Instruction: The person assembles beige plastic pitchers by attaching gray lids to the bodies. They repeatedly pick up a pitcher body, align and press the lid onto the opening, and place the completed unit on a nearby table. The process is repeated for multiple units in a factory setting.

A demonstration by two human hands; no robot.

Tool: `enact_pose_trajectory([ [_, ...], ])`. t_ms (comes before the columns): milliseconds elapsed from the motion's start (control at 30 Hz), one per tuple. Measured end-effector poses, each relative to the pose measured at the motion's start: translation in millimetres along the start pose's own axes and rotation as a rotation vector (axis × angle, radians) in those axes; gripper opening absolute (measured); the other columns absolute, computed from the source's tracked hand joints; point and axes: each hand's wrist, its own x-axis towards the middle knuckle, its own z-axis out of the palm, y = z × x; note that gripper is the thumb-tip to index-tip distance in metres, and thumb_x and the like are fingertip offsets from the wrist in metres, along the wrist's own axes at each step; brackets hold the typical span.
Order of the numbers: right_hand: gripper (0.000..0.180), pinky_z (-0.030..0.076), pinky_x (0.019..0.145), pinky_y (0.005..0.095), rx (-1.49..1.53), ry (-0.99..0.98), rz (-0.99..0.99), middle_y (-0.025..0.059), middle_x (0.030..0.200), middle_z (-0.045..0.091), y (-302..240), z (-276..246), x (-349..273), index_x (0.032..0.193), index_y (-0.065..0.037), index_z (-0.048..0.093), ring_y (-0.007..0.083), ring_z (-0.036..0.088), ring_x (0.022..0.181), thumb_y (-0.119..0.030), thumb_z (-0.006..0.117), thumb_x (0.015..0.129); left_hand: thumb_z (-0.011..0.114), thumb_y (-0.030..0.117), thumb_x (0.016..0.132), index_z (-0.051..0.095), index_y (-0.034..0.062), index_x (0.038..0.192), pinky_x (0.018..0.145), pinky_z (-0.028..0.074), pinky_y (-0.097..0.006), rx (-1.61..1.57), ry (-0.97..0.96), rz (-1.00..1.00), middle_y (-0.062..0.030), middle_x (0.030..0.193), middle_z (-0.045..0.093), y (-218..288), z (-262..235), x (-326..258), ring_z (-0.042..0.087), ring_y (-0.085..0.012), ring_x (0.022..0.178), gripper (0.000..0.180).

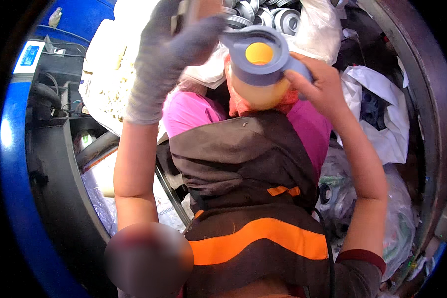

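My right hand grips the handle of a small jug with a clear-looking body. Its blue-grey lid has a spout pointing left and a round yellow piece on top. The jug is held above my lap, in front of an orange-red cloth. My left hand, in a grey glove, is raised beside the spout and blurred. Its fingers are closed around a tan and grey thing, partly cut off by the upper edge, whose kind I cannot make out.
Several grey round parts fill a white bag at the far side. A white sack with pale bits lies at left, beside blue and black machinery. White wrapping with dark parts and clear plastic bags lie at right, inside a dark curved frame.
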Motion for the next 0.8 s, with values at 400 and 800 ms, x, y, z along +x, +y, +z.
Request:
enact_pose_trajectory([
  [400, 0.033, 0.050, 0.072, 0.0408, -0.155, -0.037, 0.172, 0.0166, 0.086, 0.065, 9.7, -3.3, -24.8, 0.110, -0.006, 0.052, 0.0360, 0.063, 0.086, -0.028, 0.060, 0.086, 0.068, 0.035, 0.076, 0.059, 0.0108, 0.117, 0.087, 0.048, -0.042, 0.899, -0.318, 0.413, -0.0157, 0.108, 0.059, -1.1, 66.6, 28.4, 0.058, -0.0321, 0.101, 0.048],
  [800, 0.030, 0.046, 0.060, 0.0521, -0.252, -0.094, 0.428, 0.0207, 0.079, 0.063, 13.6, 14.2, -38.7, 0.108, -0.007, 0.040, 0.0409, 0.062, 0.074, -0.023, 0.056, 0.088, 0.066, 0.029, 0.086, 0.057, 0.0036, 0.119, 0.083, 0.049, -0.028, 0.535, -0.366, 0.383, -0.0097, 0.112, 0.062, 63.4, 10.8, 77.8, 0.060, -0.0182, 0.098, 0.043],
])
